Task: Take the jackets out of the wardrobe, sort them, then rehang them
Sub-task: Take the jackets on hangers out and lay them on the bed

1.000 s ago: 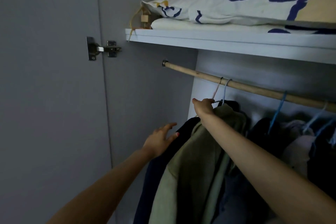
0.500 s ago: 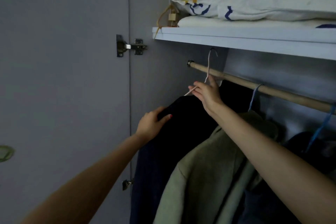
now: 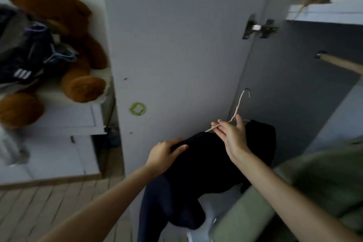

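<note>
- The dark navy, soft fabric jacket (image 3: 198,173) hangs on a thin pale pink wire hanger (image 3: 238,108), off the rail and out in front of the open wardrobe, between the two hands.
- It looks limp and fairly light; the body droops below the shoulders, so it should be carried by the hanger with a hand under or on the shoulder.
- The right hand (image 3: 230,135) pinches the hanger's wire at the neck, fingers closed on it; the hook points up, free.
- The left hand (image 3: 164,153) grips the jacket's left shoulder, fingers curled over the cloth.
- The thin wire may bend or let the cloth slide off if tilted.
- The grey wardrobe (image 3: 294,88) holds a wooden rail (image 3: 341,63) and an olive green jacket (image 3: 314,188) at right.
- On the white cabinet (image 3: 64,120) at left, a heap of dark clothes with hangers (image 3: 29,59) lies against a brown plush bear (image 3: 64,45).
</note>
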